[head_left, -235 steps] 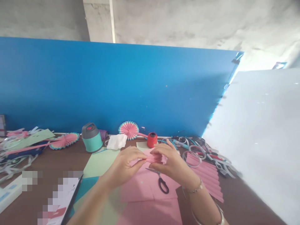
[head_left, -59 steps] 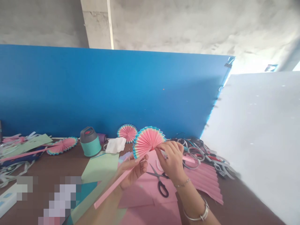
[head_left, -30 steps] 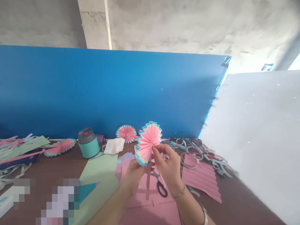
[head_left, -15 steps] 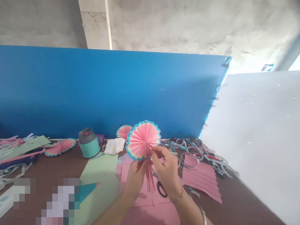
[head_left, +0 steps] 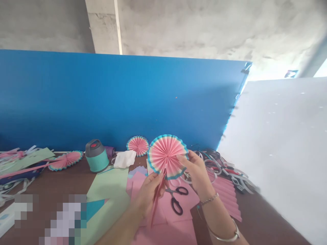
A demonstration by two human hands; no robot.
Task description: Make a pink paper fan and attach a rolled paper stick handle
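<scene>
A round pleated paper fan [head_left: 166, 151], pink with a cream band and a blue edge, is held up before me. My left hand [head_left: 152, 189] is closed around its folded pink paper handle [head_left: 157, 200], just below the disc. At the disc's right side, my right hand [head_left: 196, 170] pinches the rim between thumb and fingers. Black-handled scissors [head_left: 176, 206] lie beneath on pink paper sheets [head_left: 178, 231]; their blades are partly hidden by my left hand and the fan.
Another pleated fan [head_left: 138, 145] leans on the blue partition [head_left: 114, 95]. A third fan [head_left: 65, 160] lies at left, near a teal, grey-lidded container [head_left: 97, 156]. Green paper [head_left: 112, 183] and corrugated pink paper [head_left: 227, 194] lie on the brown table; cables [head_left: 237, 177] are heaped at right.
The fan has moved right and turned, its disc now round and facing me. My right hand has gone from the handle area to the right rim. More of the scissors shows.
</scene>
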